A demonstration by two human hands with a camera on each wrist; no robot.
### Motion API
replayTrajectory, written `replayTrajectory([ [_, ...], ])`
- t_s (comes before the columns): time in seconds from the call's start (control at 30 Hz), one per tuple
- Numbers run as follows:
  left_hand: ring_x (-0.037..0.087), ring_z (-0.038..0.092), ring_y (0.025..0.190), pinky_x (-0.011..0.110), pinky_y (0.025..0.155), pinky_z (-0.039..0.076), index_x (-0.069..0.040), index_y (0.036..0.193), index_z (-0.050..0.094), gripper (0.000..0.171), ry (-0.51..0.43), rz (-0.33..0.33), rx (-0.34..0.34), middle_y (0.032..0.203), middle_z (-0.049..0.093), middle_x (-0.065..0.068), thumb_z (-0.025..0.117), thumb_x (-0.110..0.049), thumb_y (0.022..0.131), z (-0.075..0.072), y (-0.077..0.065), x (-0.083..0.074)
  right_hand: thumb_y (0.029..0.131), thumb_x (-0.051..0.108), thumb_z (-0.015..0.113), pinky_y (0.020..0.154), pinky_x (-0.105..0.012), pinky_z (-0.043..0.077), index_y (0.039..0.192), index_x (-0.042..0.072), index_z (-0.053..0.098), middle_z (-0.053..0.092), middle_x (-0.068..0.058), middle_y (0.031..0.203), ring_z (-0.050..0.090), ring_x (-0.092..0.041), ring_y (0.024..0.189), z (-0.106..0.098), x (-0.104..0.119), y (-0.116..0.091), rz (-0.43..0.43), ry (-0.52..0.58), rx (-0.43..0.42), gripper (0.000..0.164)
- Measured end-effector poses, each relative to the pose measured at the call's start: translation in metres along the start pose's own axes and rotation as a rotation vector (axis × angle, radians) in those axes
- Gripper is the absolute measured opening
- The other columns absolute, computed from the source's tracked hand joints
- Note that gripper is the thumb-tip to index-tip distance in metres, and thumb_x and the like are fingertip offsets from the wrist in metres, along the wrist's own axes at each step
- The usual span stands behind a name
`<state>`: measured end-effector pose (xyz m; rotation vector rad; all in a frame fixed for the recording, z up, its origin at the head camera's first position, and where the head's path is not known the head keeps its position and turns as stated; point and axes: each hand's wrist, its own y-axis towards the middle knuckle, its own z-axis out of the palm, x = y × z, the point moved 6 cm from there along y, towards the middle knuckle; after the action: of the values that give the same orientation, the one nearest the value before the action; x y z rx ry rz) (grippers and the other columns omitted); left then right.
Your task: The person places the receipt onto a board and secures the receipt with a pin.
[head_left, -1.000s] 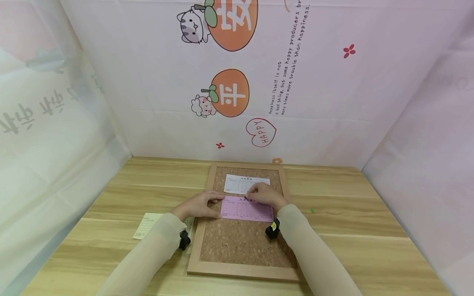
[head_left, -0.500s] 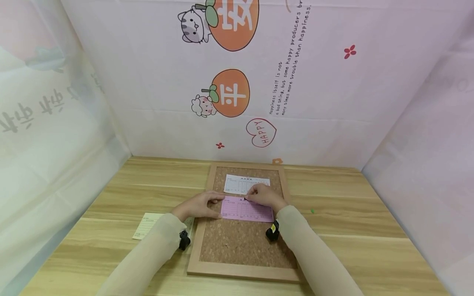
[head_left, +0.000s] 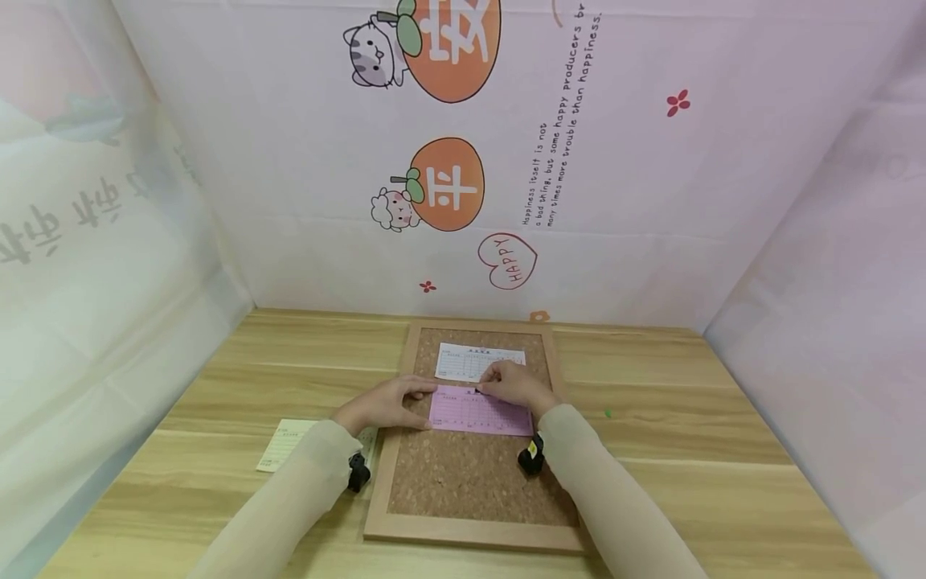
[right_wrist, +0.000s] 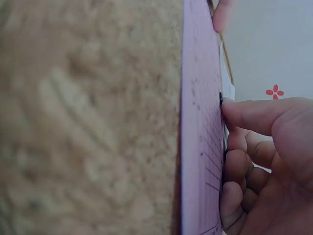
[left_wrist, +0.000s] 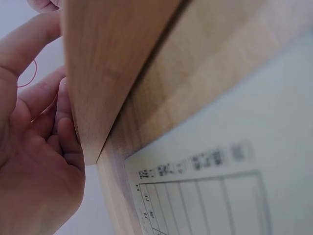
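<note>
In the head view a pink printed slip (head_left: 481, 412) lies across the middle of a wood-framed corkboard (head_left: 463, 478). At its top edge my right hand (head_left: 517, 383) pinches a small black pushpin (right_wrist: 221, 98), with the thumb against it in the right wrist view. The other right fingers are curled close to the paper. My left hand (head_left: 391, 402) rests at the slip's left edge, forefinger near the upper corner and thumb at the lower one. Just above the pink slip is a white printed slip (head_left: 456, 362), partly hidden by my right hand.
A pale yellow printed slip (head_left: 285, 442) lies on the wooden table (head_left: 673, 418) left of the board, partly under my left forearm. A tiny green bit (head_left: 608, 413) is to the right of the board. White printed cloth (head_left: 615, 265) hangs behind and at both sides.
The head view has shifted slightly. Both hands keep their places at the pink slip, and the right hand still pinches the pushpin at its top edge.
</note>
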<state>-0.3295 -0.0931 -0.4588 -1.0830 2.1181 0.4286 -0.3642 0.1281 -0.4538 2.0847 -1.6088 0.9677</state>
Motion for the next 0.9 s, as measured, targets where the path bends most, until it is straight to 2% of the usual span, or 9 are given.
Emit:
replayTrajectory([
  [0.1, 0.028, 0.053, 0.122, 0.044, 0.104, 0.044, -0.003, 0.144, 0.052, 0.069, 0.000, 0.003, 0.004, 0.146, 0.049, 0.013, 0.082, -0.021, 0.085, 0.001, 0.000, -0.001, 0.097, 0.024, 0.067, 0.077, -0.038, 0.047, 0.098, 0.010, 0.071, 0.065, -0.002, 0.099, 0.055, -0.019, 0.085, 0.001, -0.001, -0.001, -0.016, 0.005, 0.003, 0.014],
  [0.33, 0.028, 0.052, 0.122, 0.044, 0.104, 0.043, -0.003, 0.145, 0.052, 0.069, -0.008, 0.000, 0.005, 0.147, 0.048, 0.014, 0.082, -0.020, 0.085, 0.000, -0.001, -0.003, 0.098, 0.024, 0.064, 0.063, -0.029, 0.044, 0.100, 0.008, 0.070, 0.062, -0.003, 0.086, 0.053, -0.016, 0.073, 0.000, -0.008, 0.002, -0.045, 0.082, 0.042, 0.017],
  [0.6, 0.027, 0.053, 0.121, 0.044, 0.103, 0.044, -0.004, 0.144, 0.053, 0.069, -0.001, 0.002, 0.003, 0.145, 0.050, 0.013, 0.082, -0.022, 0.084, 0.000, -0.001, -0.001, 0.099, 0.028, 0.063, 0.065, -0.030, 0.047, 0.105, 0.009, 0.068, 0.063, -0.006, 0.091, 0.057, -0.017, 0.078, -0.005, -0.008, -0.004, -0.048, 0.109, 0.062, 0.021],
  [0.9, 0.028, 0.053, 0.121, 0.043, 0.103, 0.044, -0.002, 0.144, 0.052, 0.069, 0.003, 0.008, 0.004, 0.146, 0.049, 0.014, 0.083, -0.021, 0.085, 0.000, -0.002, -0.004, 0.102, 0.024, 0.060, 0.065, -0.034, 0.052, 0.106, 0.007, 0.066, 0.062, -0.009, 0.095, 0.061, -0.021, 0.081, -0.013, 0.000, -0.017, -0.128, 0.092, 0.081, 0.018],
])
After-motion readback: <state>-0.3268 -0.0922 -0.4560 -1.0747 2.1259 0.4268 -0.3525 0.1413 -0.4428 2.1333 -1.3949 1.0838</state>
